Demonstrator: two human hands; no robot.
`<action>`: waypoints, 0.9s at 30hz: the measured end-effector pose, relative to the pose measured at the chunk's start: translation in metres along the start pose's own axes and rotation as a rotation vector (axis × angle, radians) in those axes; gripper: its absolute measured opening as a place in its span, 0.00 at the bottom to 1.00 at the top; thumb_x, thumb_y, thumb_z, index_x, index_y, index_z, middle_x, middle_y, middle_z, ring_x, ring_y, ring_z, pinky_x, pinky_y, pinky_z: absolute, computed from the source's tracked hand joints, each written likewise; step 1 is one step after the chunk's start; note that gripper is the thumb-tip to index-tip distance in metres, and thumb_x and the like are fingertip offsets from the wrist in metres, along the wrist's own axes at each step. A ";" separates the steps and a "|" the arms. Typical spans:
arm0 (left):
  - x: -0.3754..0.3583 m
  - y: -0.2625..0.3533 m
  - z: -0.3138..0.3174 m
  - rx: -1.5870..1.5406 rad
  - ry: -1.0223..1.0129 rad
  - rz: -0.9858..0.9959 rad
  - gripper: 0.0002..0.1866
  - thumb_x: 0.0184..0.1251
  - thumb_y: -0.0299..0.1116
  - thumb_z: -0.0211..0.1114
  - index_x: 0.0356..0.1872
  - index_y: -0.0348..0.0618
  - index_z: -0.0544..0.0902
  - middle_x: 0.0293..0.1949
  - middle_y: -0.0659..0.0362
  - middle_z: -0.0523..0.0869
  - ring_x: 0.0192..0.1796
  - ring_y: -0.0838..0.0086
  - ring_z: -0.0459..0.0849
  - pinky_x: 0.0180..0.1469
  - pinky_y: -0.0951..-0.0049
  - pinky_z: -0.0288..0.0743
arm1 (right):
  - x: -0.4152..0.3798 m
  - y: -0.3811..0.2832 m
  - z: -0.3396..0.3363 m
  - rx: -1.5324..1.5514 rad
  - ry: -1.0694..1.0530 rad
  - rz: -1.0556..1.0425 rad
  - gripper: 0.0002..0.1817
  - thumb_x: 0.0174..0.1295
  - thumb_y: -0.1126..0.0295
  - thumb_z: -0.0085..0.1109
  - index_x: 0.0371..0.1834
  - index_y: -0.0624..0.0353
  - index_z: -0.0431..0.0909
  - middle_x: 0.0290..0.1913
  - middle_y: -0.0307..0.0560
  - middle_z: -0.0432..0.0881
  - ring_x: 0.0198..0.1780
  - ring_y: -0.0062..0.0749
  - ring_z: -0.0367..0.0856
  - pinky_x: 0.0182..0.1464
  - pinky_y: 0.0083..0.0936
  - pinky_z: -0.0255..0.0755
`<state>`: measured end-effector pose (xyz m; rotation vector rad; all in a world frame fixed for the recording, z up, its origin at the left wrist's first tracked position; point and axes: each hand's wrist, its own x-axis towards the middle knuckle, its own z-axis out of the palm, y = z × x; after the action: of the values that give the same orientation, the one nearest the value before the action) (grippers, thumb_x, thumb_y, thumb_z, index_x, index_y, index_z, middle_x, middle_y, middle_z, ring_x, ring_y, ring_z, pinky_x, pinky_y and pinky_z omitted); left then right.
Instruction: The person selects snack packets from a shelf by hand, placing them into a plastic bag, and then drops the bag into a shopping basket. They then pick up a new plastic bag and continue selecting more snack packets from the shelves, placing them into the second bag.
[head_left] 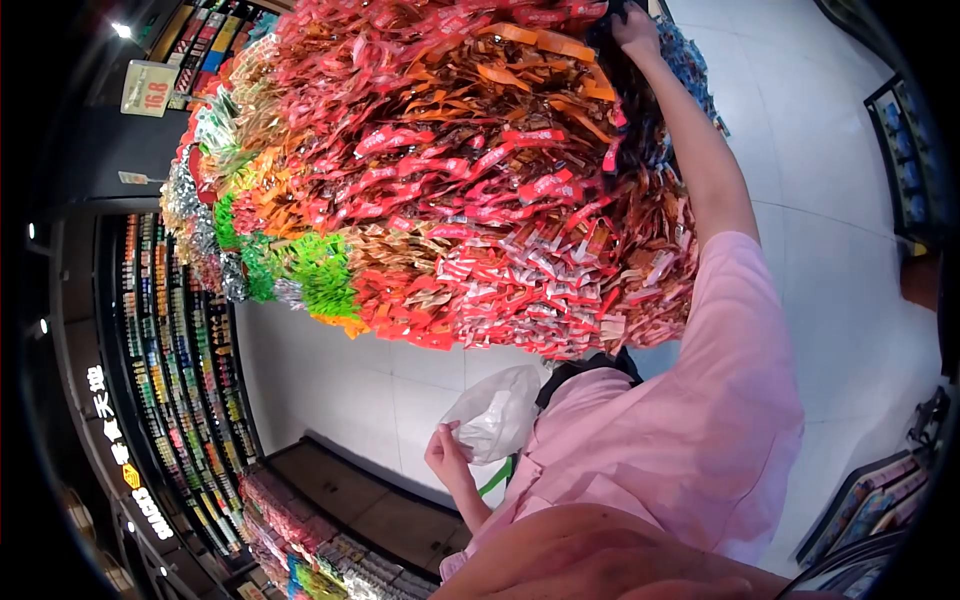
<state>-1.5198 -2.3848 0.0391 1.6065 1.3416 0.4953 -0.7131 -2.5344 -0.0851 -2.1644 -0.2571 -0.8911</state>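
Note:
My left hand [448,452] is closed on the edge of a clear plastic bag [495,415], which hangs between it and my body. The bag looks mostly see-through and slack. My right arm stretches out along the right side of a big heap of small wrapped snack packets [450,160]. At the far end, my right hand [636,30] is at some dark packets [608,45], its fingers curled in among them. What lies between those fingers is hidden. Red, orange and brown packets are nearest to that hand.
Bright green packets [322,270] lie at the heap's left side. A price sign [148,88] reading 16.8 stands at the upper left. Shelves of goods [180,380] line the left wall. Pale floor tiles [800,160] extend to the right, with a display stand [905,150] beyond.

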 end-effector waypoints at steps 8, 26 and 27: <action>0.014 0.004 0.007 -0.017 -0.037 0.016 0.21 0.83 0.44 0.58 0.39 0.35 0.89 0.13 0.69 0.71 0.15 0.87 0.65 0.20 0.80 0.55 | -0.011 -0.047 -0.152 1.247 0.268 0.451 0.14 0.73 0.76 0.58 0.58 0.69 0.79 0.60 0.53 0.82 0.60 0.39 0.82 0.57 0.36 0.80; 0.022 0.037 0.013 -0.205 -0.114 -0.114 0.19 0.80 0.42 0.60 0.46 0.33 0.90 0.15 0.67 0.74 0.18 0.84 0.72 0.23 0.80 0.64 | -0.325 -0.278 -0.327 1.529 -0.973 0.777 0.19 0.68 0.83 0.60 0.62 0.67 0.76 0.60 0.49 0.79 0.60 0.30 0.81 0.56 0.34 0.85; 0.021 0.035 0.010 -0.231 -0.121 -0.113 0.19 0.80 0.42 0.60 0.46 0.34 0.90 0.16 0.68 0.75 0.18 0.85 0.73 0.23 0.81 0.62 | -0.330 -0.282 -0.327 1.505 -0.951 0.664 0.16 0.68 0.84 0.60 0.58 0.67 0.78 0.58 0.50 0.80 0.60 0.31 0.81 0.58 0.34 0.83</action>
<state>-1.4863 -2.3678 0.0589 1.3426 1.2297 0.4596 -1.2484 -2.5445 0.0080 -0.8871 -0.4214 0.6717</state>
